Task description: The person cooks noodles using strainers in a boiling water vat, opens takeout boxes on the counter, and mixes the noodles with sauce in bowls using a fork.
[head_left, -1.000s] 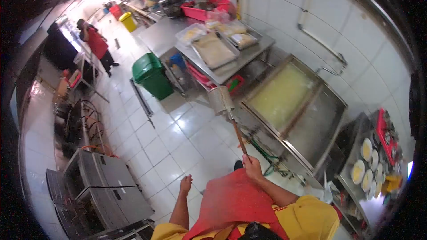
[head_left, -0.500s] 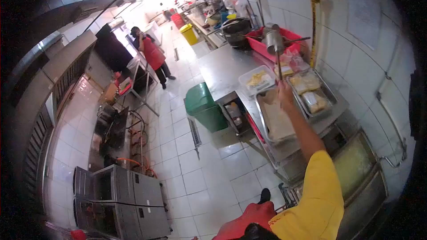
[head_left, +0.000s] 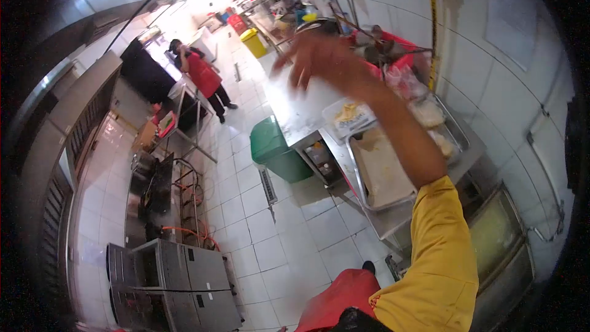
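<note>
My right hand (head_left: 322, 64) is stretched out over the steel table (head_left: 284, 101), blurred by motion. Its fingers are spread and nothing shows in them. Under the forearm lie a metal tray (head_left: 384, 175) lined with pale paper and a clear plastic tub (head_left: 349, 117) of yellowish food. A second tray (head_left: 462, 135) with bagged food is partly covered by the arm. Past the wrist, long-handled metal cups (head_left: 384, 49) rest in a red basket (head_left: 402, 60). A dark pot (head_left: 319, 26) is mostly hidden behind my hand. My left hand is outside the picture.
A green bin (head_left: 276, 147) stands against the table's left side. Across the tiled floor are a steel cabinet (head_left: 200, 267) and a stove (head_left: 157, 193). A person in a red apron (head_left: 203, 74) stands farther back, near a yellow bin (head_left: 252, 43).
My right hand has let go of the long-handled metal cup, which now sits at the red basket. The hand has swung up and left, and its fingers have opened.
</note>
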`<control>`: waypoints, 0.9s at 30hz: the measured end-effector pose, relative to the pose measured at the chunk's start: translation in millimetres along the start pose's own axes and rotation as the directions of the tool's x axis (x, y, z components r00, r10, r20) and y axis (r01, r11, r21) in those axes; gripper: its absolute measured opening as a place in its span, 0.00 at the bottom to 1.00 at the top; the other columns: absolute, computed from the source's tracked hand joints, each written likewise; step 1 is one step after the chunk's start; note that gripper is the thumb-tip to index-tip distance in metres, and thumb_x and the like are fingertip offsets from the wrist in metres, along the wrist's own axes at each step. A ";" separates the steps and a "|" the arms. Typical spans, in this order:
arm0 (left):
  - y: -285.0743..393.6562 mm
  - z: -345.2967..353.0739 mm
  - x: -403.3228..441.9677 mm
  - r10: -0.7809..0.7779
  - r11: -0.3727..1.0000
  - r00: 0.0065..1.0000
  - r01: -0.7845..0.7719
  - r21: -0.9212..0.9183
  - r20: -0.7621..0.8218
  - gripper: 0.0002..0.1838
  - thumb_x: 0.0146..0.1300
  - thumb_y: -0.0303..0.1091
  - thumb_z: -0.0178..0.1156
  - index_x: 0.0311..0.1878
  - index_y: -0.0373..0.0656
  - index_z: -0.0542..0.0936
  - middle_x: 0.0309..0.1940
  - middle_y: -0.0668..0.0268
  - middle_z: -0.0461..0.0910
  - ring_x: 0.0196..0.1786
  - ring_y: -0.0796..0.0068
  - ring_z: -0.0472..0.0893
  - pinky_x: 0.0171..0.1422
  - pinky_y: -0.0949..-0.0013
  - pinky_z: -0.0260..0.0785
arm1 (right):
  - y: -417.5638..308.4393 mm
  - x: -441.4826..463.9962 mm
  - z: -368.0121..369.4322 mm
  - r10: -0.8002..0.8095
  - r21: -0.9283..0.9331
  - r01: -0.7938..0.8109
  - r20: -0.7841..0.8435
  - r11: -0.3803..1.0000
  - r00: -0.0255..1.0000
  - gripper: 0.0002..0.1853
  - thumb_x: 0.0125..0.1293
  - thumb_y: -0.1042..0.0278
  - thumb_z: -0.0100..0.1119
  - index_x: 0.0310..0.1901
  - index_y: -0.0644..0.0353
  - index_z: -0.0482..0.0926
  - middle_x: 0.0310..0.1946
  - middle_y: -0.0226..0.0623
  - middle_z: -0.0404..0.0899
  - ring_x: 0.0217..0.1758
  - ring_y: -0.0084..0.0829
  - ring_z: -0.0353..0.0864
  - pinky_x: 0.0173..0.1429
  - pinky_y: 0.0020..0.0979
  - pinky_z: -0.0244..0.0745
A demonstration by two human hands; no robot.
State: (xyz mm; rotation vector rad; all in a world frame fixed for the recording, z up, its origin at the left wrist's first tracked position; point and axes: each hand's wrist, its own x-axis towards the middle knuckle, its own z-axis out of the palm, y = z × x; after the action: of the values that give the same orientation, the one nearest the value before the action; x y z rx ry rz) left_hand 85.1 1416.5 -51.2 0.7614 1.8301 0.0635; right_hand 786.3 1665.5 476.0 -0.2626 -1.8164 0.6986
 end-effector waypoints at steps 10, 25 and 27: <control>98.5 -17.2 59.7 0.323 0.917 0.936 -0.347 0.200 0.142 0.20 0.66 0.49 0.55 0.47 0.42 0.77 0.35 0.65 0.79 0.32 0.77 0.75 0.30 0.73 0.66 | 7.9 -344.1 394.7 0.896 -0.515 -0.856 -0.357 0.049 0.266 0.24 0.63 0.48 0.58 0.52 0.59 0.75 0.48 0.47 0.79 0.48 0.45 0.80 0.49 0.43 0.75; 34.1 204.2 -42.8 0.081 0.084 0.181 -0.981 0.174 0.980 0.23 0.68 0.45 0.50 0.51 0.33 0.78 0.41 0.55 0.82 0.48 0.66 0.80 0.54 0.67 0.69 | -256.9 -543.7 860.1 0.324 0.540 -0.813 -0.746 -0.218 -0.582 0.30 0.63 0.39 0.50 0.51 0.58 0.76 0.46 0.47 0.80 0.52 0.50 0.77 0.52 0.48 0.74; 5.1 219.3 -140.2 -0.110 0.192 0.215 -0.953 0.233 0.970 0.26 0.70 0.52 0.48 0.58 0.41 0.75 0.52 0.62 0.79 0.56 0.70 0.76 0.61 0.66 0.65 | -269.0 -572.0 925.4 0.391 0.441 -0.827 -0.733 -0.349 -0.556 0.31 0.64 0.35 0.46 0.42 0.59 0.81 0.38 0.51 0.81 0.46 0.54 0.79 0.52 0.47 0.73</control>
State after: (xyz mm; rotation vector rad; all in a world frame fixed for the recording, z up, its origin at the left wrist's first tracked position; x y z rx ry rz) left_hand 303.9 1278.9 -20.6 1.8261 0.1564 -0.8382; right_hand 182.0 857.7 -11.8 -2.4453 -0.1649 0.8064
